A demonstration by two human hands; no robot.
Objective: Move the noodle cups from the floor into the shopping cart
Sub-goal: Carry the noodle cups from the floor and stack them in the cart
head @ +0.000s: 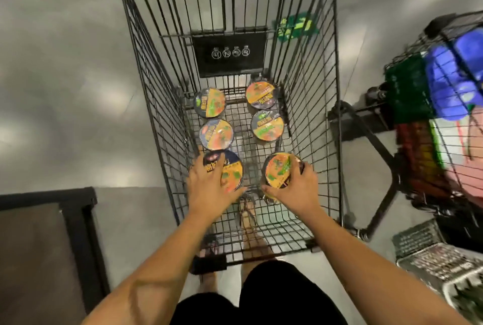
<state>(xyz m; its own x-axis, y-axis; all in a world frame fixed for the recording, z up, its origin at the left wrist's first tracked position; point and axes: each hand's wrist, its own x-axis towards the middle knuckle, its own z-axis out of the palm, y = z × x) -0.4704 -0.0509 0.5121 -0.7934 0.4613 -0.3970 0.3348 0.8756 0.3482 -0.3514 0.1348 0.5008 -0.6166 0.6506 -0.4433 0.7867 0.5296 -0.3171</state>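
Note:
A black wire shopping cart (308, 105) stands in front of me, seen from above. Several noodle cups with orange and dark lids stand upright on its floor in two rows, among them a far left cup (210, 102) and a far right cup (260, 94). My left hand (209, 186) reaches into the cart and grips the nearest left cup (232, 172) from above. My right hand (295, 186) grips the nearest right cup (277, 170) by its rim, tilted a little. Both held cups sit low in the basket.
A second wire cart (444, 105) full of colourful packages stands close on the right. A dark low platform (52, 241) lies at the lower left. Printed boxes (444, 267) sit at the lower right. Grey polished floor (65, 76) surrounds the cart.

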